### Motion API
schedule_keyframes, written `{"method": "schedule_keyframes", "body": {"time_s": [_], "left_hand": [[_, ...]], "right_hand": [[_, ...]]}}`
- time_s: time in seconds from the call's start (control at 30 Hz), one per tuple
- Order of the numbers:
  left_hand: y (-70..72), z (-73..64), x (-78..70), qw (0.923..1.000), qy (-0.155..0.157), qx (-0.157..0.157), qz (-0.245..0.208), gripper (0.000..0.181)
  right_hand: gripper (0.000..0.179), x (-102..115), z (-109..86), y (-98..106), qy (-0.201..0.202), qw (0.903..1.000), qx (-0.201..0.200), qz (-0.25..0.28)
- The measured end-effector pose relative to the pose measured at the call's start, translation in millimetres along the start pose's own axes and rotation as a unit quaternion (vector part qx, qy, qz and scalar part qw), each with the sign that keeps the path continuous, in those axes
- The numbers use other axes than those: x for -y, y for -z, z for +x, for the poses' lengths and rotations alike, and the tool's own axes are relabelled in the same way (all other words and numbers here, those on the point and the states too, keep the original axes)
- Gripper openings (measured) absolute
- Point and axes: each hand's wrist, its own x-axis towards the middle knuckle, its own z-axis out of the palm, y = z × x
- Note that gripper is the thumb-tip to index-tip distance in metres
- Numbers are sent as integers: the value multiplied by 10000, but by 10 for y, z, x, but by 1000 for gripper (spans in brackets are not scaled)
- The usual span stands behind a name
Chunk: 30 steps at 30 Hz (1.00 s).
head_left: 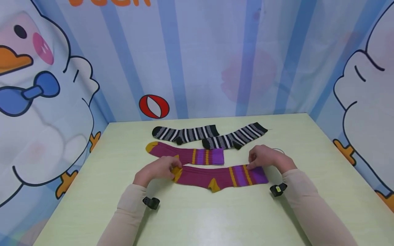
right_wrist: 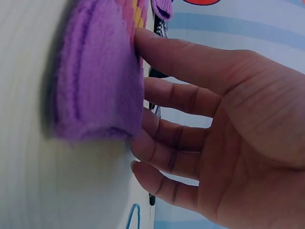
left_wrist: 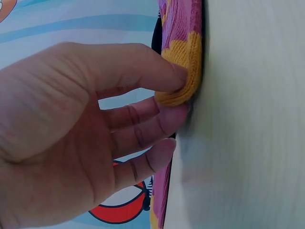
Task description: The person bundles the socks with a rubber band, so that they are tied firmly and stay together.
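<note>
A maroon sock (head_left: 200, 176) with a mustard toe and heel and a purple striped cuff lies flat, nearest the person. At its toe (left_wrist: 183, 62), my left hand (head_left: 160, 168) pinches the knit, thumb on top and fingertips partly beneath. My right hand (head_left: 269, 157) holds the far edge near the purple cuff (right_wrist: 102, 76); its thumb lies on the fabric, while the index fingertip is hidden behind the edge. Just behind lies a matching maroon sock (head_left: 184, 153), its toe also to the left.
Two black-and-white striped socks (head_left: 197, 133) (head_left: 243, 136) lie at the back of the pale table (head_left: 197, 218), partly overlapping. Printed fabric walls (head_left: 203, 61) rise behind the table and at both sides. A small black camera (head_left: 151, 203) is strapped on each wrist.
</note>
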Motion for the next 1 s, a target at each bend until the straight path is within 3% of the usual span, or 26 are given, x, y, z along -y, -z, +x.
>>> {"method": "schedule_keyframes", "body": {"time_s": [0.23, 0.63, 0.8, 1.0], "left_hand": [[12, -21, 42, 9998, -1, 195, 109, 34], [29, -71, 74, 9989, 282, 374, 8, 43], [46, -89, 88, 9982, 389, 459, 13, 39], [70, -108, 126, 9979, 296, 567, -36, 33]], "right_hand": [[19, 18, -1, -23, 73, 10000, -56, 29], [24, 36, 28, -34, 156, 9994, -250, 166], [25, 16, 58, -41, 175, 9992, -338, 101], [26, 26, 60, -42, 184, 9990, -392, 126]]}}
